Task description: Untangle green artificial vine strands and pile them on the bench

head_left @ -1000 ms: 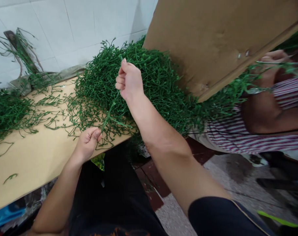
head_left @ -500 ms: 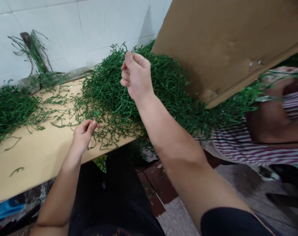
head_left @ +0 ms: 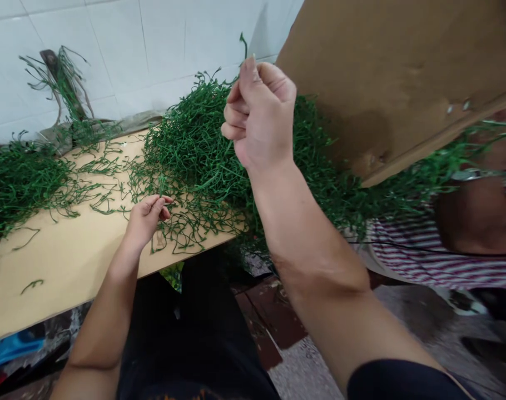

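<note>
Bare board point(head_left: 61, 261) lies open at left; green stem heap point(head_left: 203, 150) and leaning panel point(head_left: 382, 72) crowd the right

Stems point(head_left: 194, 150): green plastic-looking strands, thin, smooth w/ slight sheen, tangled in a heap. Single strand point(head_left: 242, 44) pinched in right hand point(head_left: 259, 114) looks same stuff. Left hand point(head_left: 147, 219) rests on loose strands on the board point(head_left: 69, 261): tan, matt, flat, prob. fibreboard or card, edges raw. Leaning panel point(head_left: 382, 72): brown, matt, a bit rough, wood trim along edge w/ small metal screw heads. Wall point(head_left: 111, 50): white glazed tiles, glossy, smooth. Co-worker's shirt point(head_left: 423, 261): striped cloth, matt. Floor point(head_left: 303, 355): speckled stone-like, rough, dull.
</note>
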Action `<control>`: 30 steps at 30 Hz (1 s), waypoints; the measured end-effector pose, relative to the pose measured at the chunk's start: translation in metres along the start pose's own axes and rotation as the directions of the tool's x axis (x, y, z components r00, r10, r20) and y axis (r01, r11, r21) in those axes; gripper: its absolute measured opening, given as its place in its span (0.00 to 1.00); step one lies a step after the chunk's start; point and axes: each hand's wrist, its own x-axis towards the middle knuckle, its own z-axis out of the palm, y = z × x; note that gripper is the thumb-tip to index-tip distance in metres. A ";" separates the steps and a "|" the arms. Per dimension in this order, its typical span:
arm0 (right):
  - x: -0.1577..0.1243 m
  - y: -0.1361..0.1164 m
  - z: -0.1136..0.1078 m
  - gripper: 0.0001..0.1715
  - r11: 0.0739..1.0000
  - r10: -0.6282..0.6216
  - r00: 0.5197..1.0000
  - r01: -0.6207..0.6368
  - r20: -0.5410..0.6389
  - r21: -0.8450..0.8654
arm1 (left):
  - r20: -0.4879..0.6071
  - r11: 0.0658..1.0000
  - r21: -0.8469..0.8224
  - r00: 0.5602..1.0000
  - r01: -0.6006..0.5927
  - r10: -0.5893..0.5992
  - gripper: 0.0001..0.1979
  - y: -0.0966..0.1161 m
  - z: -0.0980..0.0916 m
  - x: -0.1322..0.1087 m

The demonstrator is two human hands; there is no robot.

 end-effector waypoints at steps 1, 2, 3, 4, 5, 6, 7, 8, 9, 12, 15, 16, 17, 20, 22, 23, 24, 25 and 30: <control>-0.002 -0.001 0.000 0.22 0.999 0.010 0.999 -0.008 0.048 -0.050 | 0.001 1.000 -0.016 1.000 -0.009 0.009 0.12 0.001 -0.001 -0.001; -0.005 -0.001 0.000 0.22 0.992 0.030 0.993 -0.015 0.116 -0.127 | -0.002 0.999 -0.029 1.000 -0.019 0.019 0.12 0.002 -0.002 -0.001; -0.008 0.001 0.000 0.21 0.974 0.065 0.979 -0.020 0.194 -0.227 | -0.003 0.999 -0.036 1.000 -0.030 0.030 0.12 0.003 -0.002 -0.002; -0.012 0.005 0.001 0.21 0.939 0.117 0.956 -0.018 0.270 -0.342 | -0.002 0.998 -0.037 0.999 -0.041 0.041 0.12 0.004 -0.002 -0.003; -0.017 0.010 0.004 0.21 0.890 0.184 0.923 -0.011 0.337 -0.456 | -0.004 0.998 -0.029 0.999 -0.050 0.050 0.12 0.005 -0.003 -0.004; -0.022 0.017 0.007 0.21 0.833 0.256 0.885 0.001 0.388 -0.553 | -0.001 0.998 -0.013 0.998 -0.055 0.055 0.12 0.006 -0.003 -0.005; -0.028 0.024 0.010 0.21 0.780 0.323 0.848 0.013 0.420 -0.625 | 0.008 0.998 0.009 0.998 -0.058 0.058 0.12 0.006 -0.002 -0.006; -0.034 0.032 0.014 0.21 0.743 0.373 0.817 0.022 0.440 -0.669 | 0.020 0.997 0.033 0.998 -0.063 0.062 0.13 0.006 -0.002 -0.006; -0.039 0.039 0.018 0.20 0.725 0.403 0.797 0.021 0.449 -0.688 | 0.032 0.996 0.056 0.997 -0.068 0.066 0.13 0.007 -0.002 -0.007; -0.049 0.053 0.024 0.17 0.783 0.399 0.800 -0.043 0.448 -0.620 | 0.058 0.994 0.076 0.996 -0.079 0.075 0.17 0.006 -0.001 -0.007; -0.050 0.054 0.023 0.19 0.849 0.370 0.821 -0.109 0.435 -0.517 | 0.022 0.993 0.070 0.996 -0.092 0.091 0.18 0.008 -0.004 -0.005; -0.050 0.053 0.020 0.20 0.858 0.361 0.829 -0.116 0.427 -0.501 | -0.014 0.993 0.074 0.995 -0.094 0.095 0.18 0.009 -0.006 -0.003; -0.050 0.051 0.017 0.21 0.864 0.354 0.836 -0.122 0.419 -0.488 | -0.062 0.993 0.079 0.993 -0.092 0.097 0.17 0.010 -0.008 -0.002; -0.051 0.048 0.009 0.20 0.889 0.360 0.831 -0.168 0.424 -0.425 | -0.188 0.995 0.071 0.979 -0.067 0.079 0.16 0.011 -0.014 0.006; -0.054 0.049 0.006 0.19 0.903 0.387 0.792 -0.223 0.473 -0.366 | -0.208 0.995 0.080 0.975 -0.065 0.080 0.16 0.008 -0.014 0.013; -0.056 0.049 0.007 0.20 0.907 0.398 0.770 -0.249 0.499 -0.339 | -0.212 0.993 0.099 0.973 -0.066 0.086 0.16 0.007 -0.012 0.018; -0.059 0.050 0.007 0.20 0.908 0.409 0.751 -0.275 0.519 -0.317 | -0.218 0.990 0.121 0.971 -0.067 0.092 0.15 0.005 -0.010 0.024; -0.062 0.050 0.008 0.21 0.906 0.418 0.742 -0.301 0.523 -0.297 | -0.223 0.989 0.136 0.970 -0.063 0.093 0.15 0.002 -0.008 0.030; -0.075 0.035 -0.002 0.25 0.909 0.415 0.730 -0.365 0.543 -0.204 | -0.422 0.993 0.049 0.903 0.110 -0.080 0.13 -0.001 -0.018 0.062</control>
